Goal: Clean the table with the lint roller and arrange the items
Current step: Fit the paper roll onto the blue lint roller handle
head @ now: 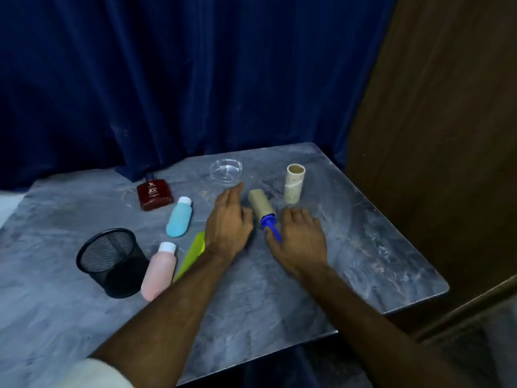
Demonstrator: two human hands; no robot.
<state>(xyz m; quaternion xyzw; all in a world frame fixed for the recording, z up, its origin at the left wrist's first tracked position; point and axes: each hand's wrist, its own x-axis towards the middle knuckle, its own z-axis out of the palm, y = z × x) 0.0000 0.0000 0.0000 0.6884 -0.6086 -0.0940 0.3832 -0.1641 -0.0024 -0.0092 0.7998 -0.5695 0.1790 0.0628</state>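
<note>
The lint roller (261,208), a tan roll on a blue handle, lies on the grey marble table (363,247) between my hands. My left hand (228,222) rests flat just left of the roll, fingers apart and holding nothing. My right hand (300,239) lies over the blue handle's end, fingers spread, touching it without a closed grip. Left of my hands lie a blue bottle (179,217), a pink bottle (159,268) and a green item (193,253) partly under my left forearm. A dark red flat bottle (154,194) lies further back.
A black mesh cup (112,261) stands at the left. A clear glass ashtray (226,170) and an upright cardboard tube (294,183) are at the back. Blue curtain hangs behind; a wooden panel (447,135) borders the right edge.
</note>
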